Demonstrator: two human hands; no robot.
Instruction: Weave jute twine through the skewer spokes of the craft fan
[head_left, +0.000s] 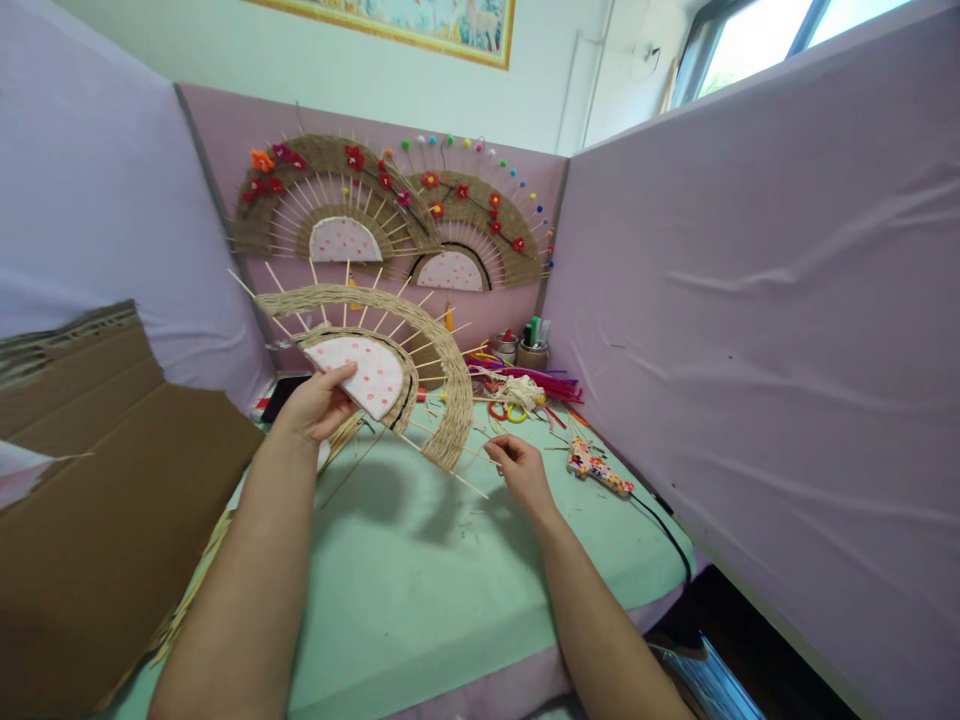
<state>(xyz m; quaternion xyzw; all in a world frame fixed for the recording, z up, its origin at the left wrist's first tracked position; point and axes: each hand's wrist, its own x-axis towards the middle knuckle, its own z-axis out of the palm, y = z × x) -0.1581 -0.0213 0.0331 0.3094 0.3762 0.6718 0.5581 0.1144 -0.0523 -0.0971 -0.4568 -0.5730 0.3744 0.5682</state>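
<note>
My left hand (324, 402) holds up a half-round woven fan (448, 370) by its white, pink-spotted centre (367, 372), thumb on the front face. Thin wooden sticks radiate from that centre, and tan twine is woven across them in an inner and a broad outer band. Off the fan's lower right end, my right hand (519, 468) is closed in a pinch on a thin strand that looks like twine. Its fingertips are a little apart from the outer band. The fan is tilted and hangs above the green table (405, 600), casting a shadow there.
Two finished-looking fans (330, 160) with felt flowers are fixed on the pink back panel. At the right lie a patterned glue gun (598, 468) with a black cord, pipe cleaners (551, 385), scissors (516, 413) and a pen holder (532, 353). Cardboard (112, 500) stands at the left.
</note>
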